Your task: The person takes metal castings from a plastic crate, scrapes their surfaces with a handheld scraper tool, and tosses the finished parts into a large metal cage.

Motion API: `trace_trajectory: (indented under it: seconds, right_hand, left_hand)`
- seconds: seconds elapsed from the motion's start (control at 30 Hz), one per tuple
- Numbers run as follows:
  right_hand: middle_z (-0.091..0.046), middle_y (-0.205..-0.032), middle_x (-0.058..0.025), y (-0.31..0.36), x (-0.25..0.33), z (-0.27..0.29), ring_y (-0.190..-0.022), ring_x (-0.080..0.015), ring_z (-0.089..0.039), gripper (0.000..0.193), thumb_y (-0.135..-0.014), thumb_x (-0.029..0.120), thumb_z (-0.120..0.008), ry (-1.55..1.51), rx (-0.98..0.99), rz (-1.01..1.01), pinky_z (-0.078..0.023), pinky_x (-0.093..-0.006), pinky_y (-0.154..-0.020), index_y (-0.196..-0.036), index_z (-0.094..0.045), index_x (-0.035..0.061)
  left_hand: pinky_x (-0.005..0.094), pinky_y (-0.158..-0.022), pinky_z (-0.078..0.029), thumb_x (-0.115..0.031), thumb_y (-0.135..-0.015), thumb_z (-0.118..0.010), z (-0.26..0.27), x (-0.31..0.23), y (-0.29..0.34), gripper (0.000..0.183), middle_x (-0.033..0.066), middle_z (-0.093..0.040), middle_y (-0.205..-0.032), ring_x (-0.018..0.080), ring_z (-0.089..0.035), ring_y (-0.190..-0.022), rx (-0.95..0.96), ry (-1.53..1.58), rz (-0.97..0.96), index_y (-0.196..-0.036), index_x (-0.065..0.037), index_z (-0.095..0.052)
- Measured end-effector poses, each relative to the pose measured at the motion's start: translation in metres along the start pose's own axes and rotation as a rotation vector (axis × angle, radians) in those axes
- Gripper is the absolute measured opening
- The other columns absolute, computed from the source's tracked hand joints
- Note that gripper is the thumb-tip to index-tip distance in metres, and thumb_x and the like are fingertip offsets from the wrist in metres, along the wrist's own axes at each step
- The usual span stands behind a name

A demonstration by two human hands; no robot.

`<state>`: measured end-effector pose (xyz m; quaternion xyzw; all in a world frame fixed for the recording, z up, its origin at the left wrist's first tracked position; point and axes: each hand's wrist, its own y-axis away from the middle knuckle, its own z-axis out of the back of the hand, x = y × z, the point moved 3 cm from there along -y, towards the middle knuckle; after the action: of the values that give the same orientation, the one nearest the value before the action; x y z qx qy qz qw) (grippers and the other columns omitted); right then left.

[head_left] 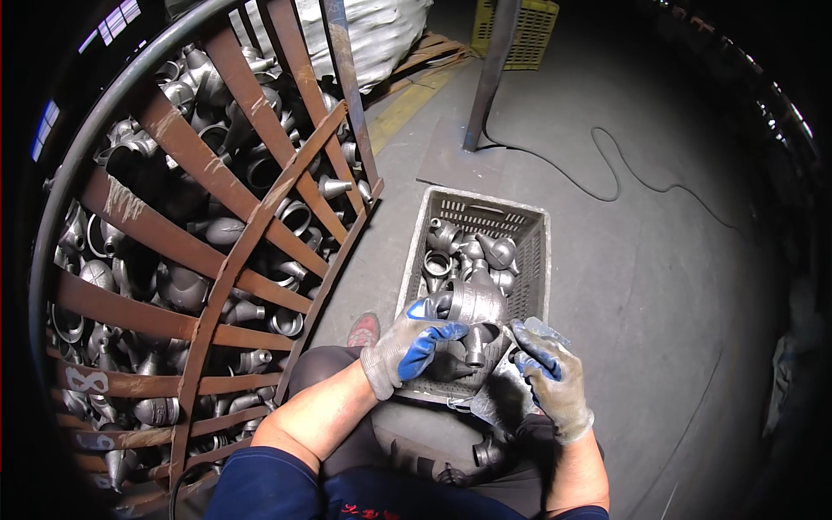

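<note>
My left hand (407,345), in a grey glove with blue palm and fingers, grips a grey metal casting (479,302). The casting has a rounded body, a ridged collar and a short spout pointing down toward me. It is held above the near part of a grey plastic crate (539,277). To the right of the casting is my right hand (555,373), in a matching glove. Its fingers are curled around something pale that I cannot make out. Further castings (498,251) lie in the crate, partly hidden behind the held one.
At left, a large brown metal-barred bin (230,260) is full of similar castings. A steel post (490,87) on a floor plate stands beyond the crate, with a black cable (598,195) trailing right. Loose castings (488,451) lie near my legs. A yellow crate (529,39) stands far back.
</note>
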<state>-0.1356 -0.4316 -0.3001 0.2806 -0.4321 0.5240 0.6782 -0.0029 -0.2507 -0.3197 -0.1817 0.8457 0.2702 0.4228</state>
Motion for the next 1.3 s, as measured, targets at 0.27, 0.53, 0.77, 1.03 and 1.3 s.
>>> trace_trajectory:
  seconds: [0.27, 0.53, 0.77, 1.03, 1.3]
  right_hand:
    - [-0.07, -0.096, -0.0138, 0.0, 0.005, -0.004, -0.087, -0.032, -0.067, 0.033, -0.075, 0.004, -0.069, 0.167, -0.018, 0.069, -0.053, -0.0373, -0.079, -0.108, -0.071, 0.0084]
    - [-0.068, -0.089, -0.0108, 0.001, 0.008, -0.005, -0.082, -0.0318, -0.066, 0.037, -0.072, 0.005, -0.071, 0.303, -0.055, 0.168, -0.053, -0.0393, -0.074, -0.108, -0.071, 0.0124]
    - [-0.066, -0.092, -0.0088, 0.004, 0.012, -0.004, -0.084, -0.0307, -0.064, 0.045, -0.068, 0.005, -0.07, 0.466, -0.031, 0.233, -0.053, -0.0408, -0.073, -0.112, -0.07, 0.0154]
    - [-0.068, -0.094, -0.0114, 0.002, 0.011, -0.003, -0.086, -0.0322, -0.065, 0.039, -0.073, 0.006, -0.071, 0.257, -0.051, 0.138, -0.053, -0.039, -0.076, -0.112, -0.069, 0.012]
    - [-0.069, -0.096, -0.0132, 0.005, 0.008, -0.01, -0.087, -0.0338, -0.067, 0.037, -0.077, 0.008, -0.069, 0.254, -0.087, 0.099, -0.054, -0.0401, -0.076, -0.115, -0.068, 0.0126]
  left_hand:
    - [0.0246, -0.084, -0.051, 0.006, -0.086, -0.06, 0.012, 0.02, -0.007, 0.037, 0.0074, -0.066, -0.11, 0.0109, -0.063, -0.095, -0.076, 0.044, 0.027, -0.123, 0.003, -0.057]
    - [0.0208, -0.072, -0.049, 0.004, -0.087, -0.063, 0.013, 0.02, -0.005, 0.032, 0.0037, -0.066, -0.101, 0.0072, -0.061, -0.085, -0.071, 0.027, 0.014, -0.118, 0.0, -0.059]
    - [0.0213, -0.067, -0.048, 0.0, -0.085, -0.069, 0.011, 0.023, -0.006, 0.03, 0.0012, -0.066, -0.092, 0.0068, -0.06, -0.078, -0.1, 0.099, 0.0, -0.113, -0.003, -0.063]
    - [0.0258, -0.086, -0.052, 0.005, -0.088, -0.061, 0.009, 0.02, -0.006, 0.035, 0.009, -0.066, -0.111, 0.0128, -0.064, -0.097, -0.07, 0.065, 0.002, -0.122, 0.003, -0.058]
    - [0.0259, -0.083, -0.053, 0.005, -0.087, -0.062, 0.006, 0.021, -0.006, 0.036, 0.0081, -0.066, -0.11, 0.0125, -0.064, -0.095, -0.08, 0.107, -0.032, -0.122, 0.002, -0.058]
